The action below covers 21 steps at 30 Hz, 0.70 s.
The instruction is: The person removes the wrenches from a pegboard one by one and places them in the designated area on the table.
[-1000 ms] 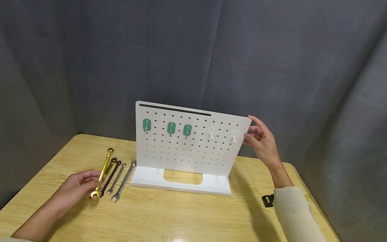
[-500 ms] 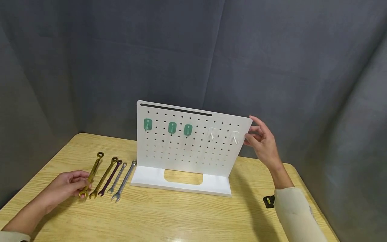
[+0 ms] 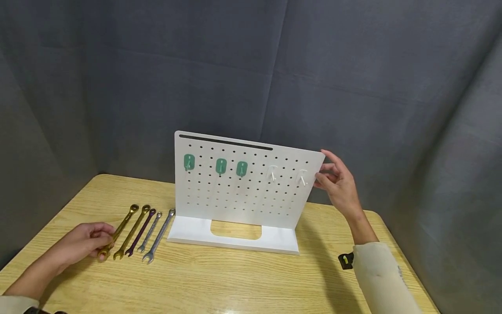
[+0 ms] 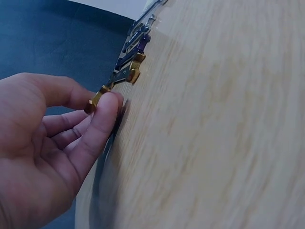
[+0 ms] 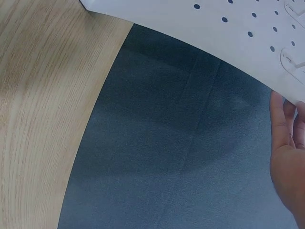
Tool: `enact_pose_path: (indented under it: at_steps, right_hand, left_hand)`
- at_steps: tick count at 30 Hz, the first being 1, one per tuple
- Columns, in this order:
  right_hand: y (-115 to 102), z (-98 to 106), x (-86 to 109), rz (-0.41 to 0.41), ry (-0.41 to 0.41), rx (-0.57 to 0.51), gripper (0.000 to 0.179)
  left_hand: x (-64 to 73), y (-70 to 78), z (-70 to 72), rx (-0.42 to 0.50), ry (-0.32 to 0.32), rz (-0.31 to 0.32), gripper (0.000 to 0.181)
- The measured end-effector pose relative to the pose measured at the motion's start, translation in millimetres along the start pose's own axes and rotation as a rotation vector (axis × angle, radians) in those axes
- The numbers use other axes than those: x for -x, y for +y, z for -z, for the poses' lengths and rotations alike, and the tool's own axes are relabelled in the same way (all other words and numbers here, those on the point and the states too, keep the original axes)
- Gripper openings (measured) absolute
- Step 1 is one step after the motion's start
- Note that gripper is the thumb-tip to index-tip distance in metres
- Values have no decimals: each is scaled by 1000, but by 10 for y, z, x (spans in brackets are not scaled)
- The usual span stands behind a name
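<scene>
In the head view my left hand pinches the open end of the leftmost gold wrench, which lies at or just above the table. The left wrist view shows this wrench end between thumb and index finger. To its right lie a second gold wrench, a purple wrench and two silver wrenches, one shorter and one longer. My right hand grips the right edge of a white pegboard, thumb in front; its other fingers are partly hidden behind.
Green hooks and white hooks sit on the pegboard, whose base stands on the wooden table. A grey curtain hangs behind. A small black item is beside the right sleeve.
My left hand has moved left and down with the gold wrench, from over the other wrenches to the left end of their row. My right hand keeps its place on the pegboard.
</scene>
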State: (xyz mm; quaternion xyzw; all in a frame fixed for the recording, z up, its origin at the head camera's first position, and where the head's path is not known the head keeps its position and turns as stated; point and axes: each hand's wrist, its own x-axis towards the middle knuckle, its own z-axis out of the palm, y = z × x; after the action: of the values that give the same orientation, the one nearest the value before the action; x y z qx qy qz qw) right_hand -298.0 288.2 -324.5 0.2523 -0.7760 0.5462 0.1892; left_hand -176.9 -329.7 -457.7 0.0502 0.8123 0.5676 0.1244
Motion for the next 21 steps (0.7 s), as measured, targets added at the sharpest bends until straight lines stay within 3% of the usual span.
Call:
enact_pose_path:
  at_steps: [7, 14, 21]
  right_hand:
    - [4, -5, 8, 9, -2, 8, 66]
    - [13, -6, 7, 18, 3, 2, 66]
    - [10, -5, 9, 11, 3, -2, 66]
  left_hand:
    - [-18, 43, -24, -84, 49, -9, 42]
    - [-1, 111, -63, -296, 114, -52, 32]
    - [-6, 172, -86, -453, 158, -56, 29]
